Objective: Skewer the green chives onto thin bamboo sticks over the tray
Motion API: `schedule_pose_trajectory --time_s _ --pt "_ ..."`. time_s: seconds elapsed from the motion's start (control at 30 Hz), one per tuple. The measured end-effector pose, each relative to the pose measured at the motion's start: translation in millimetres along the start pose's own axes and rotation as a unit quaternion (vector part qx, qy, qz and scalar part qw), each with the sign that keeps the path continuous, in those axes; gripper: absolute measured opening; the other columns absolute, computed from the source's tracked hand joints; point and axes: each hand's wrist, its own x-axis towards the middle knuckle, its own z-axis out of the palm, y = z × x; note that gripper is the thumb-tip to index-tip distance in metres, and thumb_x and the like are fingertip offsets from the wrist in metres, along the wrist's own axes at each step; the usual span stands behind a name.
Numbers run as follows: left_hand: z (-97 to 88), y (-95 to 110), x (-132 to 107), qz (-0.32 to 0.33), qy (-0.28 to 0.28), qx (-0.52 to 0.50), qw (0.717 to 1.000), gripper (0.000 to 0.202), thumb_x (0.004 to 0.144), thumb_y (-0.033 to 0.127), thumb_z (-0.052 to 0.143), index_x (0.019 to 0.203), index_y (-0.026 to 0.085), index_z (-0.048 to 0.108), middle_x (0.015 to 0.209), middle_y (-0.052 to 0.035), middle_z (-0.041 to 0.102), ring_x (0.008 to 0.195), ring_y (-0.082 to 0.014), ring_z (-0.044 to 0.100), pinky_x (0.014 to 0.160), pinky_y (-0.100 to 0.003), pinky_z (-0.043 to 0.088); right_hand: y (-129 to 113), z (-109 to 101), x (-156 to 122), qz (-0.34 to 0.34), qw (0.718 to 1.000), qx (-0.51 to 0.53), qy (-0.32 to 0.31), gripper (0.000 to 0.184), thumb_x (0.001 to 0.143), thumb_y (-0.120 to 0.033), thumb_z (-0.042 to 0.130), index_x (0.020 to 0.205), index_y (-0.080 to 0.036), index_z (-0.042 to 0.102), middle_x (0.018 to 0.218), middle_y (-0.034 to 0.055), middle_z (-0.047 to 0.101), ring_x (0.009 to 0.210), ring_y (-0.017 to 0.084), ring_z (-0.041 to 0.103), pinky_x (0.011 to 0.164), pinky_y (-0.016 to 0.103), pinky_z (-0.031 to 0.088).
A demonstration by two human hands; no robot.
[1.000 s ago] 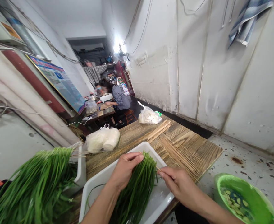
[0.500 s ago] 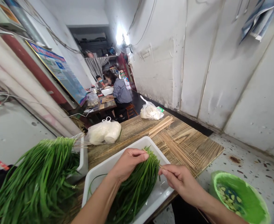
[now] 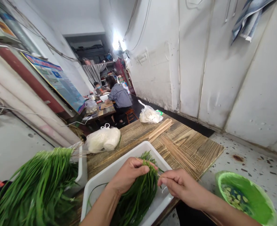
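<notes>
Over a white plastic tray, my left hand is closed on the top end of a bunch of garlic chives, thumb on the near side and fingers behind. The long green leaves hang down into the tray. My right hand pinches a thin wooden skewer between thumb and fingers, at the right side of the bunch. How far the skewer runs into the chives is hidden by the leaves and my left fingers.
Loose skewers lie on the wooden table. Behind the tray are two plastic bags. More chives hang over a white bin at left. A green bucket stands on the floor at right. Two people sit at a far table.
My left fingers now reach farther across the chive tops, and the bunch is gathered tighter. The right hand has come closer to it with the skewer. The whole view has shifted slightly.
</notes>
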Motion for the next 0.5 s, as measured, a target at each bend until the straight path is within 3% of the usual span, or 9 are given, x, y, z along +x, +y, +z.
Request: schedule_pose_trajectory --time_s 0.17,0.33,0.43,0.5 --pt "1.7 2 -1 0.007 -0.017 0.039 0.999 0.032 0.067 0.039 0.066 0.083 0.013 0.073 0.079 -0.0109 0.070 0.070 -0.0216 0.060 0.066 -0.030 0.043 -1 0 -3 0.000 1.000 0.000 0.001 0.038 0.088 -0.046 0.043 0.079 -0.012 0.060 0.046 -0.0090 0.028 0.041 0.006 0.022 0.039 0.018 0.016" --pt "10.1 3 1 0.030 -0.032 0.064 0.997 0.027 0.070 0.038 0.064 0.079 0.014 0.074 0.081 -0.0108 0.071 0.075 -0.0239 0.062 0.072 -0.032 0.044 3 4 -1 -0.005 0.997 -0.074 0.029 0.036 0.089 -0.042 0.042 0.077 -0.013 0.060 0.048 -0.0078 0.029 0.043 0.007 0.026 0.040 0.019 0.020" --pt "9.9 3 1 0.030 -0.006 0.061 0.998 0.028 0.068 0.037 0.066 0.081 0.014 0.073 0.085 -0.0107 0.070 0.082 -0.0253 0.062 0.076 -0.033 0.045 1 3 2 -0.016 0.992 -0.115 0.052 0.034 0.089 -0.039 0.040 0.075 -0.014 0.059 0.048 -0.0076 0.027 0.044 0.007 0.026 0.041 0.019 0.021" --pt "3.9 5 1 0.030 0.033 0.051 0.998 0.035 0.064 0.034 0.070 0.093 0.016 0.071 0.094 -0.0101 0.069 0.093 -0.0265 0.060 0.082 -0.033 0.043 -3 0 2 -0.035 0.985 -0.152 0.078 0.033 0.090 -0.036 0.039 0.075 -0.015 0.058 0.050 -0.0067 0.030 0.045 0.008 0.029 0.042 0.019 0.023"
